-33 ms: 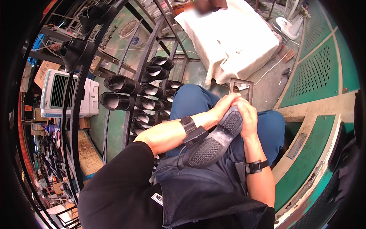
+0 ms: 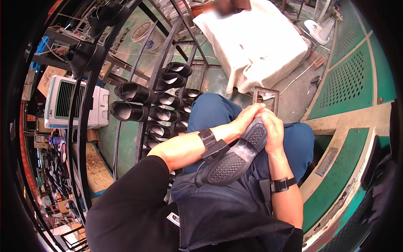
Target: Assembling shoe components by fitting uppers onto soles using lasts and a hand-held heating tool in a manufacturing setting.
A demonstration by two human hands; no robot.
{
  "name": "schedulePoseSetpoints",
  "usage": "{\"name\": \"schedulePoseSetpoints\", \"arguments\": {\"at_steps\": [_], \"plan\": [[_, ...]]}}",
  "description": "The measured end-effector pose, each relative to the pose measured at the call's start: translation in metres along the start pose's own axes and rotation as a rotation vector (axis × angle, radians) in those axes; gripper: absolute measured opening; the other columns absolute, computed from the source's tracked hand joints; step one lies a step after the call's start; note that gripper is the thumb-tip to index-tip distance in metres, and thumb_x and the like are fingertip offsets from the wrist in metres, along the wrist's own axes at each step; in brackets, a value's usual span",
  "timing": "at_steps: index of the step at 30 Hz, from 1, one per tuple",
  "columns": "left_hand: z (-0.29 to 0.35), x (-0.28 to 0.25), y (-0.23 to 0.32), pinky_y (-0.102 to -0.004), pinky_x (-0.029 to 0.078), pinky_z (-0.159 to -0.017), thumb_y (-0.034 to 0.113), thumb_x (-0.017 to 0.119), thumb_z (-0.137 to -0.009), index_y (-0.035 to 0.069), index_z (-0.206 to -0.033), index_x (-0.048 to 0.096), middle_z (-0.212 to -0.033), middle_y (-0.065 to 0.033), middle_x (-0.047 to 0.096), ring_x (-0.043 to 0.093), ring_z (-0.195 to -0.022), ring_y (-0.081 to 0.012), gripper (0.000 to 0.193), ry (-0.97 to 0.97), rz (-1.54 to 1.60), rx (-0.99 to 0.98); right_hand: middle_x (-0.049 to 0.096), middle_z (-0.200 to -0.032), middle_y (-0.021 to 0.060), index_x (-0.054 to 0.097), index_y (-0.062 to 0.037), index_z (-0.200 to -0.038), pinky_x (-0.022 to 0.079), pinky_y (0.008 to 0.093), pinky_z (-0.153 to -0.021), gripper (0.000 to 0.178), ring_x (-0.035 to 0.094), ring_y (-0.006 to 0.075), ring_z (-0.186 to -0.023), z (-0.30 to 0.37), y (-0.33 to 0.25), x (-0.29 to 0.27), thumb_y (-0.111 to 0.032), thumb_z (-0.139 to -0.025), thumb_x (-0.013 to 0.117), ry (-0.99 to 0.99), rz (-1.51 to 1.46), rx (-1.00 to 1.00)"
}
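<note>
A dark shoe (image 2: 228, 167) lies over my lap with its textured sole facing up. Its heel points away from me and its toe end points toward my lower left. My left hand (image 2: 249, 116) is closed around the far left side of the heel. From the right, my right hand (image 2: 273, 129) wraps the same heel, and the fingers of both hands meet over its far end. The upper of the shoe is turned down and hidden. A thin dark cord (image 2: 197, 174) curves beside the toe, below the strapped device (image 2: 215, 150) on my left wrist.
On my left, a dark metal rack (image 2: 145, 126) holds several black shoes (image 2: 128, 111). Beyond it stands a white air cooler (image 2: 75, 103). A pale cloth (image 2: 256, 46) drapes a block-like object ahead. Green perforated panels (image 2: 346, 80) and a green-and-cream machine frame (image 2: 336, 180) border my right side.
</note>
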State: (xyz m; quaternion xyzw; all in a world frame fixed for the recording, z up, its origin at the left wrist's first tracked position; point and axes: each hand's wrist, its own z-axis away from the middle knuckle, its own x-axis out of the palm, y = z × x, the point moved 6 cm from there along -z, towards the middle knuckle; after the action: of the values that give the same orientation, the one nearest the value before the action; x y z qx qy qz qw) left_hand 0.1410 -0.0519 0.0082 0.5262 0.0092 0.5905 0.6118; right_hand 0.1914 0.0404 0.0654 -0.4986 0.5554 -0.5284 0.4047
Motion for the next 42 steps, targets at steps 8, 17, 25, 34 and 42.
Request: {"name": "schedulePoseSetpoints", "arguments": {"at_steps": [8, 17, 25, 34, 42], "plan": [[0.016, 0.020, 0.020, -0.0232, 0.045, -0.071, 0.031, 0.052, -0.098, 0.004, -0.090, 0.065, -0.085, -0.0001, 0.064, 0.056, -0.076, -0.0081, 0.031, -0.129, -0.094, 0.145, 0.069, -0.101, 0.0127, 0.068, 0.0048, -0.090, 0.044, 0.0328, -0.093, 0.026, 0.062, 0.0217, -0.100, 0.005, -0.009, 0.001, -0.019, -0.092, 0.058, 0.001, 0.040, 0.025], [0.007, 0.005, 0.011, -0.0286, 0.043, -0.099, 0.034, 0.044, -0.102, 0.003, -0.124, 0.064, -0.124, -0.0105, 0.064, 0.059, -0.111, -0.0159, 0.042, -0.178, -0.193, 0.117, 0.067, -0.095, 0.0137, 0.066, 0.0062, -0.090, 0.047, 0.0315, -0.083, 0.050, 0.062, 0.0215, -0.087, -0.009, -0.007, 0.001, -0.035, -0.099, 0.040, -0.096, -0.012, 0.005], [0.065, 0.017, 0.056, -0.0376, 0.029, -0.117, 0.044, 0.032, -0.104, 0.001, -0.138, 0.052, -0.139, -0.0139, 0.054, 0.042, -0.137, -0.0225, 0.058, -0.480, -0.428, 0.665, 0.070, -0.093, 0.0166, 0.068, 0.0057, -0.100, 0.054, 0.0362, -0.082, 0.073, 0.067, 0.0274, -0.085, -0.036, 0.053, -0.037, -0.058, -0.097, 0.033, 0.192, -0.622, 0.580], [0.067, 0.017, 0.035, -0.0374, 0.043, -0.105, 0.051, 0.031, -0.103, -0.008, -0.119, 0.060, -0.112, -0.0199, 0.067, 0.062, -0.111, -0.0252, 0.068, -0.308, 0.159, 0.425, 0.069, -0.092, 0.0215, 0.067, 0.0052, -0.096, 0.056, 0.0414, -0.084, 0.067, 0.068, 0.0341, -0.090, -0.034, 0.053, -0.038, -0.053, -0.098, 0.034, 0.380, -0.695, 0.437], [0.078, 0.019, 0.041, -0.0375, 0.046, -0.101, 0.046, 0.036, -0.104, -0.009, -0.118, 0.060, -0.108, -0.0208, 0.068, 0.063, -0.109, -0.0258, 0.063, -0.337, 0.154, 0.474, 0.069, -0.091, 0.0201, 0.067, -0.0002, -0.090, 0.057, 0.0407, -0.079, 0.059, 0.068, 0.0310, -0.084, -0.029, 0.034, -0.033, -0.049, -0.098, 0.036, 0.430, -0.641, 0.412]]}}
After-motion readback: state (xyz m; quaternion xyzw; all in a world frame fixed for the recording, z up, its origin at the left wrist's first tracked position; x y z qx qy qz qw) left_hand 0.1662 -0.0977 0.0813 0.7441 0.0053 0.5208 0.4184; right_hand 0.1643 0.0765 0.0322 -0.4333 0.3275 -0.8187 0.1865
